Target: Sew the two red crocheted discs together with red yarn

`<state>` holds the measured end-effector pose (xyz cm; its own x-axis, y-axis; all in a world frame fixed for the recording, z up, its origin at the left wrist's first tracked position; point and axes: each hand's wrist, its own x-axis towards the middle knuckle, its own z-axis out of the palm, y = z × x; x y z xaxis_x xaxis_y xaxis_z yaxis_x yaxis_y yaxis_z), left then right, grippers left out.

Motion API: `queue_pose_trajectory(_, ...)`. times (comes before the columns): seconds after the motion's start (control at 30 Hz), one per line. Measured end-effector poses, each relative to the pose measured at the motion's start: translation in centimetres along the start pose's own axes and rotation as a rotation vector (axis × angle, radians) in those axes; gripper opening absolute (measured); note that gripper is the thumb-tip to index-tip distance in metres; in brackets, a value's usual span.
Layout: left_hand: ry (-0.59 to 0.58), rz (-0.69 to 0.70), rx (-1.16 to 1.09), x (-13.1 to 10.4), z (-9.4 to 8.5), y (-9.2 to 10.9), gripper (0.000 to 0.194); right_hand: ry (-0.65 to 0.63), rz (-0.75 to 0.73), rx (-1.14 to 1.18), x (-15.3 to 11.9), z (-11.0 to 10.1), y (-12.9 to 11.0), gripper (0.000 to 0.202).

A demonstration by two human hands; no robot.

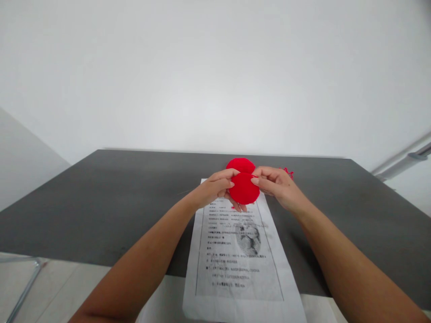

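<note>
Between both hands is a flat, bright red round piece (245,189), apparently of crocheted or knitted yarn, held above a printed sheet. My left hand (220,185) pinches its left edge between thumb and forefinger, with the other fingers spread out underneath. At the upper right edge, my right hand (273,181) has it pinched between thumb and forefinger. A second red round piece (240,164) shows just behind the first; whether the two are joined is hidden. Some loose red yarn (288,172) pokes out past my right hand.
The printed paper sheet (242,273) with text and a dark oval picture lies below my hands and hangs over the near edge of the dark grey table (101,202). A white wall (202,80) rises behind the table. Metal tubing (404,161) stands at the right.
</note>
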<state>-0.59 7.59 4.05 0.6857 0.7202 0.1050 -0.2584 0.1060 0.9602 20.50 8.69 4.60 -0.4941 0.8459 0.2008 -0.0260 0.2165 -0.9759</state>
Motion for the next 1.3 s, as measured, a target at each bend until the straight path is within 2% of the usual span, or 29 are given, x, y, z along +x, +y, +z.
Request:
queue_pose_trajectory(0.3, -0.035, 0.025, -0.012, 0.0, -0.1, -0.2, 0.037, 0.004, -0.011, -0.003, 0.0, -0.1, 0.0, 0.029)
queue_pose_trajectory(0.47, 0.021, 0.018, -0.002, -0.2, 0.3, 0.2, 0.034, 0.009, 0.001, -0.03, 0.0, 0.1, -0.2, 0.034)
queue_pose_trajectory(0.67, 0.117, 0.015, 0.129, -0.2, 0.7, 0.5, 0.034, -0.009, -0.019, -0.055, 0.0, 0.1, -0.3, 0.04)
queue_pose_trajectory(0.9, 0.169, -0.053, 0.198, -0.2, 0.9, 0.6, 0.033, 0.139, -0.09, -0.016, 0.1, 0.0, -0.1, 0.032)
queue_pose_trajectory(1.03, 0.159, -0.092, 0.237, -0.2, 1.0, 0.7, 0.029, 0.221, -0.118, -0.037, 0.1, 0.1, -0.3, 0.032)
queue_pose_trajectory(1.3, 0.134, -0.104, 0.271, -0.3, 0.9, 0.7, 0.027, 0.215, -0.119, -0.088, 0.2, 0.2, -0.4, 0.034)
